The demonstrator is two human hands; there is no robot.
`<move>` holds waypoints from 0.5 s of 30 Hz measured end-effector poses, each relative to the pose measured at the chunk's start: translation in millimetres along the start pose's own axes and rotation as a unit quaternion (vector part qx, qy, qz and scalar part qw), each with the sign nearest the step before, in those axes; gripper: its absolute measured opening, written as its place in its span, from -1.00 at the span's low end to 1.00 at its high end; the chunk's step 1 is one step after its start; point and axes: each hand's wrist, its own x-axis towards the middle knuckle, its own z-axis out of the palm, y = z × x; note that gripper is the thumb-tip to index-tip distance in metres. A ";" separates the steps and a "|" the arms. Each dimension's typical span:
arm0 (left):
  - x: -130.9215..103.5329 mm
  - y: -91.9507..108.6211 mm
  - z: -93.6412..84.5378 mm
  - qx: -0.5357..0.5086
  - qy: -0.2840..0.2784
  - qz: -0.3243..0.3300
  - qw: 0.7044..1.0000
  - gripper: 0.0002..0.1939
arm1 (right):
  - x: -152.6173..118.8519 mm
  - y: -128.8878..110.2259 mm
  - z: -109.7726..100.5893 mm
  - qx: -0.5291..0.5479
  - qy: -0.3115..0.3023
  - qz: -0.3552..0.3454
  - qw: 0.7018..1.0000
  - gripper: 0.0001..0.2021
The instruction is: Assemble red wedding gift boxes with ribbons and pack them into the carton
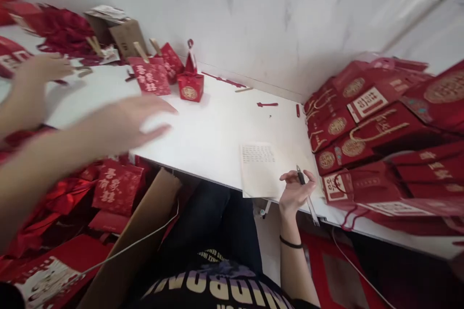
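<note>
My right hand [295, 192] lies at the table's front edge with its fingers loosely curled around a pen [301, 177]. The pen slants, one end pointing up and away from the paper. Just left of this hand is a sheet of paper [256, 171] with several lines of small writing near its top. My left hand [134, 123], smeared by motion, reaches over the table from the left. Its thumb and fingers are apart and nothing shows between them. Nearest to it are a red printed pouch [150, 76] and a small red gift box [190, 87].
A co-worker's hand [41, 68] is at the far left. Red gift bags [362, 120] crowd the right side. Below the left edge stands a cardboard box [145, 222] beside red packets and a cable [145, 238]. Dark red strips [224, 79] lie along the wall.
</note>
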 end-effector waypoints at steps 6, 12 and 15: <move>5.5 148.3 171.8 -0.082 -0.024 0.406 0.910 -0.74 | 15.5 11.2 -29.5 -0.060 0.107 0.031 0.992 -0.60; -5.3 202.6 241.2 0.007 -0.012 0.334 0.943 -0.61 | 13.3 14.5 -35.2 -0.079 0.118 0.139 0.980 -0.63; -4.9 199.7 252.1 0.029 -0.016 0.331 0.943 -0.68 | 13.2 12.7 -37.4 -0.060 0.108 0.146 0.982 -0.64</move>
